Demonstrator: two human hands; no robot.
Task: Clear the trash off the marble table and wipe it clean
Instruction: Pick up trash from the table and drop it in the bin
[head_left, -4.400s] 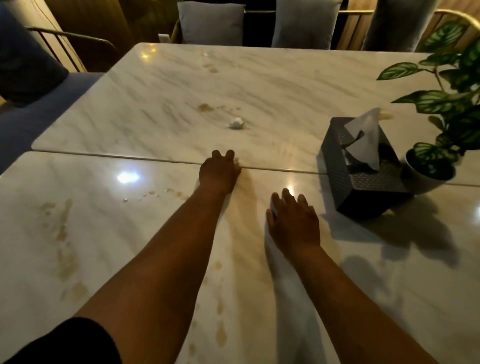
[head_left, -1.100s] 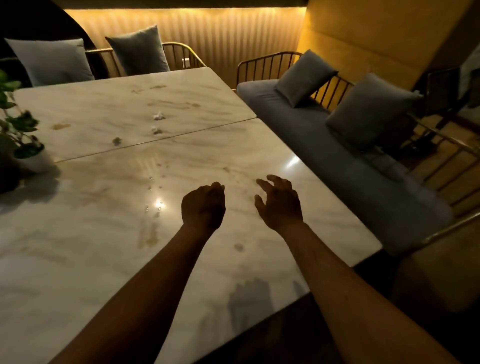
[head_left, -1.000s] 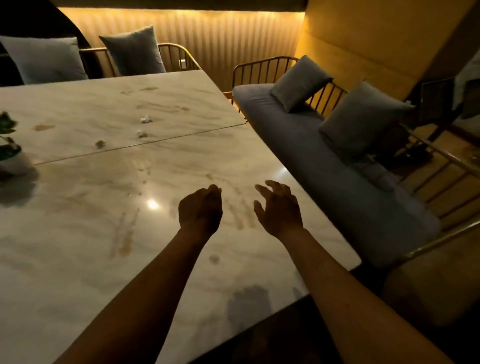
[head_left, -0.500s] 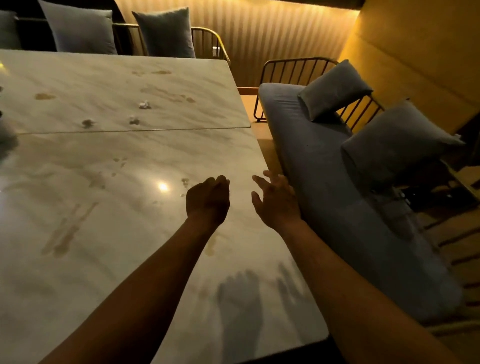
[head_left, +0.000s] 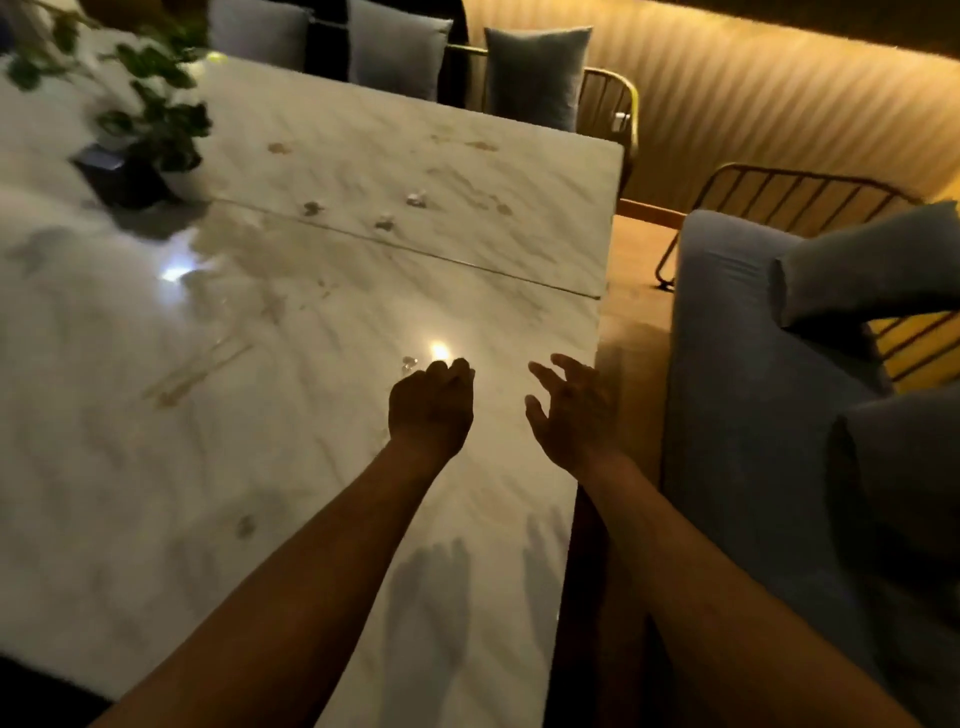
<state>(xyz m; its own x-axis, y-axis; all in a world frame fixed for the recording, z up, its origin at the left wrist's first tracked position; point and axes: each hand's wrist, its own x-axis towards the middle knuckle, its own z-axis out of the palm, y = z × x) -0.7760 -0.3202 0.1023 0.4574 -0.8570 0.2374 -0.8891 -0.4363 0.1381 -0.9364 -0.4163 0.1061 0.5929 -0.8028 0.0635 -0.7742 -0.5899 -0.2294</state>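
The marble table (head_left: 156, 493) fills the left of the head view, made of two slabs with a seam between them. Three small crumpled paper scraps lie on the far slab: one (head_left: 415, 197), a second (head_left: 384, 223) and a third (head_left: 311, 208). Brown stains mark the surface, such as a streak (head_left: 197, 371) and a spot (head_left: 244, 525). My left hand (head_left: 431, 410) hovers over the near slab with its fingers curled shut; nothing shows in it. My right hand (head_left: 571, 410) is over the table's right edge, fingers spread and holding nothing.
A potted plant (head_left: 156, 119) and a dark tissue box (head_left: 114, 171) stand at the far left. A grey sofa (head_left: 753, 389) with cushions runs along the right, across a narrow strip of floor. Cushioned chairs (head_left: 535, 73) line the far side.
The view has swung left, so the plant and tissue box are back in sight and the sofa has slid right. Both hands keep their pose, left curled and right spread.
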